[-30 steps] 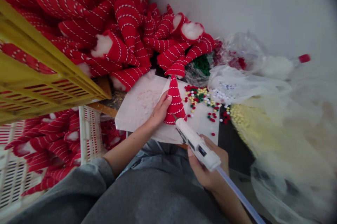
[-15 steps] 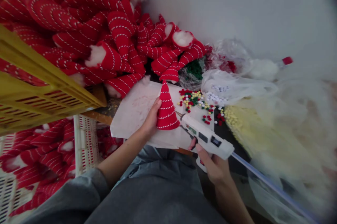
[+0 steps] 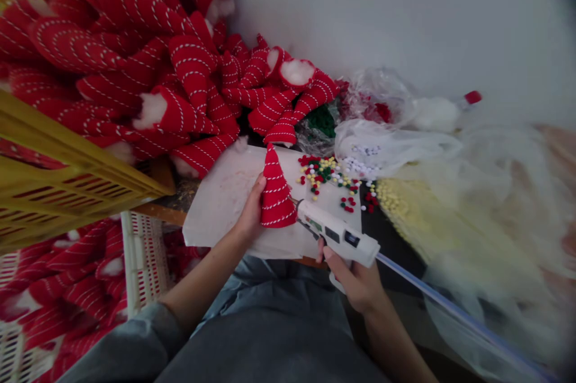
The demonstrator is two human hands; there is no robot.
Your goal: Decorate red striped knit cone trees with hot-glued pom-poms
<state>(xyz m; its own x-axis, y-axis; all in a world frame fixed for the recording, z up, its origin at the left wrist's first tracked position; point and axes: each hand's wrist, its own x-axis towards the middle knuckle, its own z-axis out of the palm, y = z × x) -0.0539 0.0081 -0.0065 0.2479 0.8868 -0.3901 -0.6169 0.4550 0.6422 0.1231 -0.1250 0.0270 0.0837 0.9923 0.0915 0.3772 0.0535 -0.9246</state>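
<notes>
My left hand (image 3: 252, 210) is closed on the left side of a red fabric cone (image 3: 276, 200) with white dashed stitching, its tip pointing away from me. My right hand (image 3: 353, 278) grips a white glue gun (image 3: 337, 230) by its handle. The gun's nozzle meets the cone's right edge near the base; whether it touches is too small to tell. A long glue stick (image 3: 432, 293) runs out of the gun's back end. White paper (image 3: 220, 203) lies under the cone, and small red, green, yellow and white pompoms (image 3: 321, 170) are scattered to its right.
A heap of stuffed red cones (image 3: 180, 65) rises at the back left behind a yellow crate (image 3: 81, 173). Below, a white crate (image 3: 146, 257) holds more cones. Plastic bags, one with yellow pompoms (image 3: 405, 209), fill the right side. A grey wall (image 3: 382, 11) stands behind.
The camera view has shifted slightly, moving most things left in the picture. The glue gun's nozzle has come closer along the cone's right edge. Both hands keep their holds.
</notes>
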